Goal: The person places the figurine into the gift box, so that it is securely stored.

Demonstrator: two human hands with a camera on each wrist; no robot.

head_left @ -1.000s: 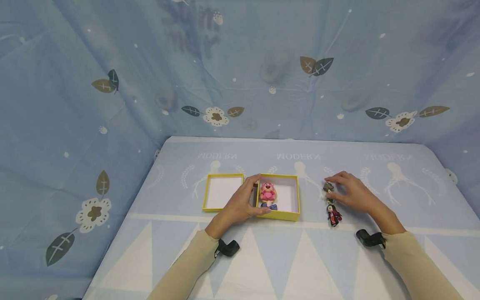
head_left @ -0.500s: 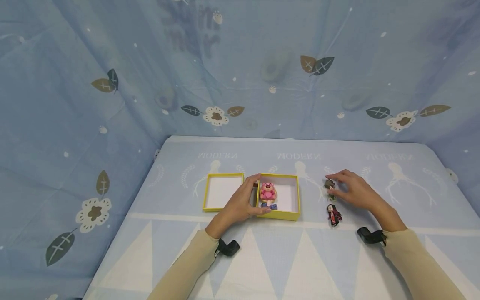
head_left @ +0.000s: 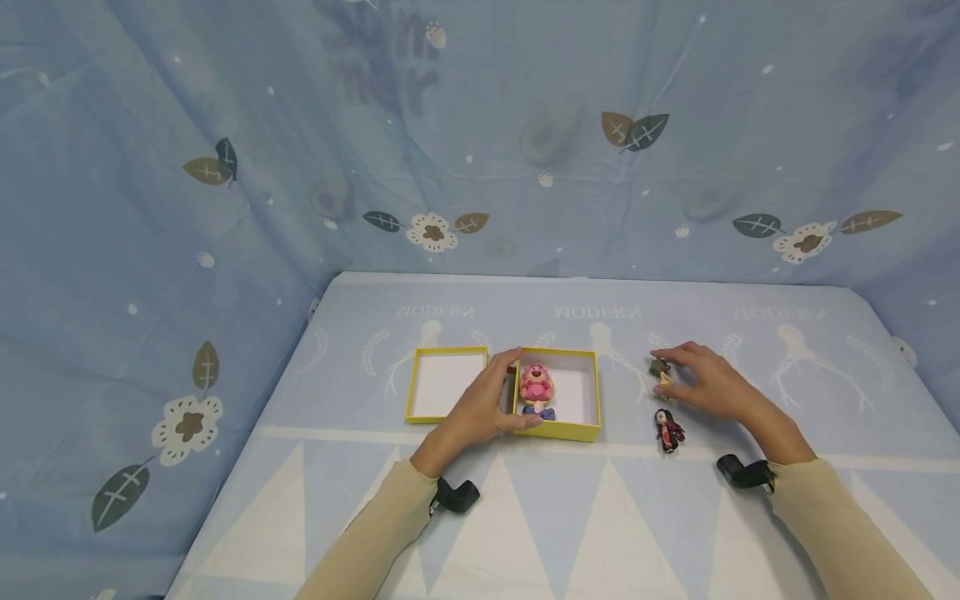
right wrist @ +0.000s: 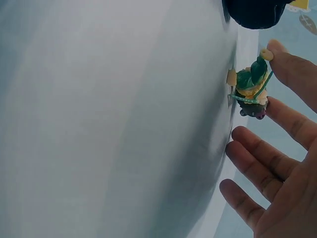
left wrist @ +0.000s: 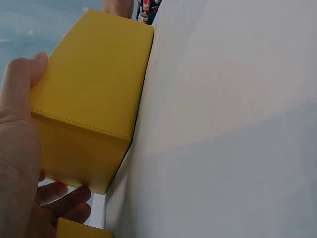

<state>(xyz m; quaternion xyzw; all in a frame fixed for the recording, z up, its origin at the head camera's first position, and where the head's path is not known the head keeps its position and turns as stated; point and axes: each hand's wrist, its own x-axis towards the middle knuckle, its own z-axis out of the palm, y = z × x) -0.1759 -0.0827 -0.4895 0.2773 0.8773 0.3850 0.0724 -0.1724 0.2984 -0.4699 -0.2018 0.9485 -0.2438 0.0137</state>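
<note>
My left hand (head_left: 480, 405) grips the left side of an open yellow box (head_left: 572, 430), thumb at the front wall and fingers at the back. A pink bear figure (head_left: 536, 385) lies inside with a blue item (head_left: 542, 412) at its feet. Between thumb and index finger, my right hand (head_left: 708, 383) pinches a small green and yellow figure (head_left: 661, 369) at the table. In the right wrist view that figure (right wrist: 252, 84) touches the thumb and index fingertips, the other fingers spread. A red and black figure (head_left: 667, 431) lies just in front of it.
A yellow-rimmed lid (head_left: 448, 385), white inside, lies left of the box behind my left hand. Black wrist devices (head_left: 455, 497) hang at both wrists. A blue patterned cloth (head_left: 480, 150) rises behind the table (head_left: 525, 533).
My right hand has shifted slightly right, and the small figure has moved a little away from the red and black one and turned. My left hand has stayed on the box.
</note>
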